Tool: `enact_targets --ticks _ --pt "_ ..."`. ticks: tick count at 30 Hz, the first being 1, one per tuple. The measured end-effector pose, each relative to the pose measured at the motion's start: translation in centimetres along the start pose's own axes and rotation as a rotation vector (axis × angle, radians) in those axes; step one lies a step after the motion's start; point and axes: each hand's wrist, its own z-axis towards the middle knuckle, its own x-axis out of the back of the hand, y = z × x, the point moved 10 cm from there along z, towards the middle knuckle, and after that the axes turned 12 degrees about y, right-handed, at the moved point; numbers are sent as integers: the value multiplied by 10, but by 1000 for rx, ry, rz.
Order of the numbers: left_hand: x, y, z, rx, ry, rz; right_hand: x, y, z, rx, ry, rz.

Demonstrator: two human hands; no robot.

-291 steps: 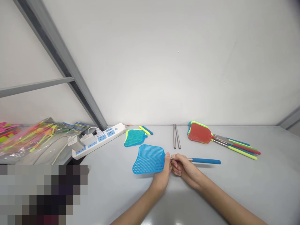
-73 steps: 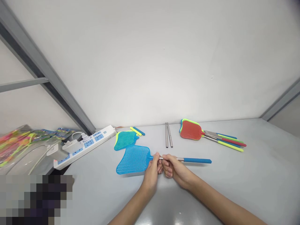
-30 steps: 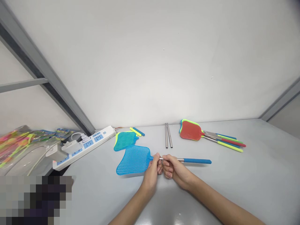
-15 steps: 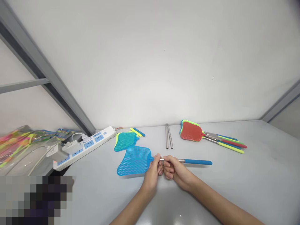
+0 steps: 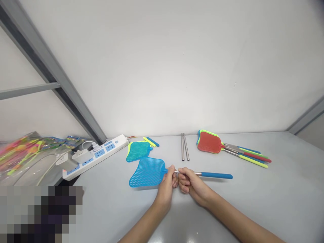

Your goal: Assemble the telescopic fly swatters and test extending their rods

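**While one blue swatter (image 5: 148, 172) is in your grasp, parts for about two more look to lie loose**

Your left hand (image 5: 167, 187) pinches it where head meets shaft, and your right hand (image 5: 193, 184) pinches the steel shaft (image 5: 176, 172) just beside. Taking the gap between them as the clock's centre, with 12 away from you, the mesh end points to 9 and the blue handle (image 5: 217, 175) to 3, seemingly raised off the table (image 5: 291, 189). Head, shaft and handle line up as one piece; whether the joint is fully seated you cannot tell, as it is covered.

At 2 o'clock a bundle of whole swatters (image 5: 209, 141) appears done. What seems left: stacked loose heads (image 5: 138, 151) at 10, a yellow-green handle (image 5: 149, 141) and a second blue one (image 5: 153, 141) at 11, and two steel rods (image 5: 182, 147) just past 12.
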Motion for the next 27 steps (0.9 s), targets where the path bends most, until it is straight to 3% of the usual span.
enact_targets --ticks 27 --pt "-5 1 1 -25 -31 50 5 -3 2 -23 42 -9"
